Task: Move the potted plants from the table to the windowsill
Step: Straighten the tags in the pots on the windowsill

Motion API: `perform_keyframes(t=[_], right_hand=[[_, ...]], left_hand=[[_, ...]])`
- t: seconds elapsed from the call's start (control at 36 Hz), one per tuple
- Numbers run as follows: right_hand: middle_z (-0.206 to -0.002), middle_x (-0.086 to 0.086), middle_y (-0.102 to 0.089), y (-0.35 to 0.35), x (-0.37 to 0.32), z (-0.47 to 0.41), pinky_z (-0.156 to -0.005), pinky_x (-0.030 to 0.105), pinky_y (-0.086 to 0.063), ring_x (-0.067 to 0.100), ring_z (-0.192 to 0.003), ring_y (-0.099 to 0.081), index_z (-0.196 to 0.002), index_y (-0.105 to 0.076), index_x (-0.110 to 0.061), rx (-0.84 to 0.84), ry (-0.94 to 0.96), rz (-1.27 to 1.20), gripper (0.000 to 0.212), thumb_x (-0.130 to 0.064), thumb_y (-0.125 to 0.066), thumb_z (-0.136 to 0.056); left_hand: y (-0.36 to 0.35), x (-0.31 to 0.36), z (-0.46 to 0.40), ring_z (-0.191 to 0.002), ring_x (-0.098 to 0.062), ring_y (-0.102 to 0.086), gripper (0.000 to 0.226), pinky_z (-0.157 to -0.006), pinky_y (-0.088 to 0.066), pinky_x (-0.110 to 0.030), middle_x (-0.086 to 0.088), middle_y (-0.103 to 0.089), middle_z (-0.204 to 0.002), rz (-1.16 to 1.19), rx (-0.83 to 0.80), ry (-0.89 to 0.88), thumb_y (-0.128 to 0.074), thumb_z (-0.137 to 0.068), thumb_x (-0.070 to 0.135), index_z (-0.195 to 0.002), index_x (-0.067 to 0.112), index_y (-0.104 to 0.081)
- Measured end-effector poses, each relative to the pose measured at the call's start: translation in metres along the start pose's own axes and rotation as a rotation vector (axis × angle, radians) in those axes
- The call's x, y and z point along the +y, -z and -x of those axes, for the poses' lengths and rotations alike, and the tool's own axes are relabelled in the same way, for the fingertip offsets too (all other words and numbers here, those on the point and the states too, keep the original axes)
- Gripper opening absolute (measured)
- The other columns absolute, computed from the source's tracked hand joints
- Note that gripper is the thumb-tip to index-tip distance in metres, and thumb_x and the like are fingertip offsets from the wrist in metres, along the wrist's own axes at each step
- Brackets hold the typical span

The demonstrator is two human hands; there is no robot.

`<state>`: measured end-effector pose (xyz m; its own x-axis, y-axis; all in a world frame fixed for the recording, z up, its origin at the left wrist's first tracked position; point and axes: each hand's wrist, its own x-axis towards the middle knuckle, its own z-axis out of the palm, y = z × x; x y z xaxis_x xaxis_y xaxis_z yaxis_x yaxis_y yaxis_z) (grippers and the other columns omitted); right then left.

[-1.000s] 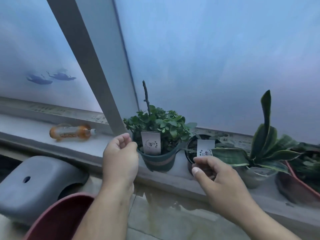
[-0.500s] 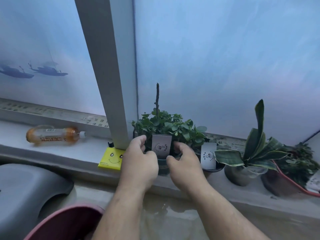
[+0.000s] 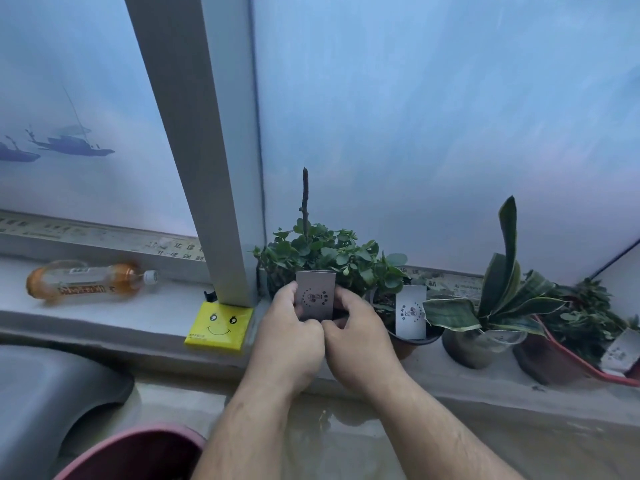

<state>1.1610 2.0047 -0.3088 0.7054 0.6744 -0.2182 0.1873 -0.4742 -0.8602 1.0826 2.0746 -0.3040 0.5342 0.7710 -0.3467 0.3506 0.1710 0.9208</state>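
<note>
A bushy green potted plant [image 3: 322, 252] with a bare upright stem stands on the windowsill [image 3: 104, 317] beside the window post. My left hand [image 3: 289, 341] and my right hand [image 3: 360, 337] wrap its pot from both sides and hide it. A grey tag [image 3: 316, 294] shows between my thumbs. To the right stand a dark pot with a white tag [image 3: 410, 311], a striped snake plant [image 3: 498, 296] in a grey pot, and a leafy plant in a red pot [image 3: 581, 355].
An orange drink bottle [image 3: 86, 280] lies on the sill at left. A yellow smiley pad [image 3: 220, 325] sits at the base of the grey window post [image 3: 207, 168]. A grey stool [image 3: 45, 403] and a red basin rim [image 3: 131, 448] are below left.
One second ago my hands were apart, the right one at the neighbouring pot. Both closed around the bushy plant's pot, which now stands close to the window post. The camera moved nearer.
</note>
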Motion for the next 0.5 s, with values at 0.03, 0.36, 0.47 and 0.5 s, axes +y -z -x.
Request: perform_keyframes(t=[0.03, 0.36, 0.47, 0.5], right_hand=[[-0.101, -0.005, -0.078, 0.0, 0.0, 0.0, -0.08, 0.044, -0.063, 0.016, -0.084, -0.075, -0.108, -0.072, -0.034, 0.0, 0.016, -0.006, 0.046, -0.009, -0.05, -0.076], [-0.105, 0.005, -0.071, -0.012, 0.004, -0.004, -0.074, 0.037, -0.06, 0.015, -0.076, -0.065, -0.112, -0.068, -0.032, 0.026, -0.018, -0.002, 0.043, -0.019, -0.052, -0.074], [-0.105, 0.003, -0.072, -0.01, 0.004, -0.003, -0.076, 0.041, -0.062, 0.018, -0.077, -0.066, -0.112, -0.067, -0.03, 0.021, -0.038, -0.004, 0.041, -0.021, -0.054, -0.074], [-0.106, 0.001, -0.073, -0.009, 0.004, -0.003, -0.079, 0.043, -0.063, 0.019, -0.082, -0.069, -0.111, -0.067, -0.031, 0.02, -0.04, -0.004, 0.041, -0.022, -0.054, -0.073]], left_hand=[[0.0, 0.0, -0.001, -0.112, -0.003, -0.065, 0.073, -0.1, -0.056, -0.036, 0.014, -0.071, -0.117, 0.003, 0.007, -0.003, -0.045, -0.07, 0.003, -0.137, 0.03, -0.055], [-0.001, -0.003, -0.01, -0.111, -0.008, -0.069, 0.078, -0.099, -0.057, -0.036, 0.007, -0.074, -0.116, 0.03, 0.038, -0.002, -0.042, -0.062, 0.008, -0.136, 0.025, -0.058], [-0.003, -0.002, -0.007, -0.107, -0.006, -0.07, 0.068, -0.097, -0.058, -0.035, 0.007, -0.075, -0.114, 0.022, 0.042, 0.009, -0.044, -0.075, -0.005, -0.135, 0.022, -0.058], [-0.003, -0.001, -0.006, -0.106, -0.005, -0.07, 0.066, -0.097, -0.059, -0.034, 0.008, -0.075, -0.113, 0.014, 0.04, 0.008, -0.043, -0.077, -0.008, -0.134, 0.022, -0.059]])
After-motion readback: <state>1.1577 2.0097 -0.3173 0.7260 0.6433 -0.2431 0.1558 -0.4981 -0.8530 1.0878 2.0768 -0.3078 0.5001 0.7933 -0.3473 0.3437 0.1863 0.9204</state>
